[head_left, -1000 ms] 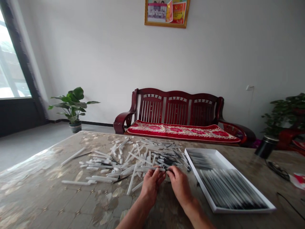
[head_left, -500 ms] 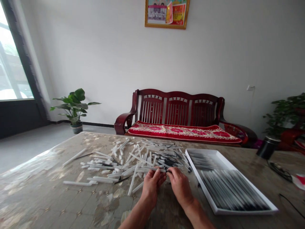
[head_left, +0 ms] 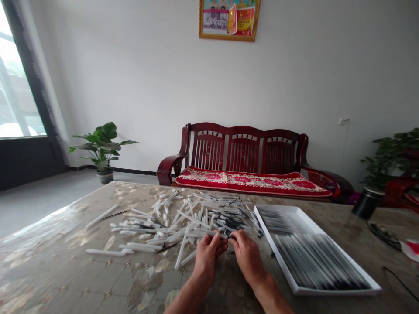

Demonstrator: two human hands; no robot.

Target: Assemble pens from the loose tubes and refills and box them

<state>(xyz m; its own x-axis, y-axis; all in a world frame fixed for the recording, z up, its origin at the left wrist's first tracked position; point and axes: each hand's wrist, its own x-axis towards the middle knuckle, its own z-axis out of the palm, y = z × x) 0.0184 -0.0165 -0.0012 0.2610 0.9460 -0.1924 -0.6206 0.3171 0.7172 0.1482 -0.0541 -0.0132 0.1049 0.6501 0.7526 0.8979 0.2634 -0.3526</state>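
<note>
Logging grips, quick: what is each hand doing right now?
Left hand: closed, holding a whitish pen tube.
Right hand: fingertips closed on a small dark piece by the tube's end.

Top centre: wall picture [head_left: 229, 22] cut off. Lower right: pens [head_left: 322, 262] blurred. Lower centre: dark held piece [head_left: 228, 237] indistinct.

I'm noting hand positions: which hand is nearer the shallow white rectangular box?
Right. The right hand is left of the shallow white rectangular box, apart from it; the left hand is farther left, beyond the right.
</note>
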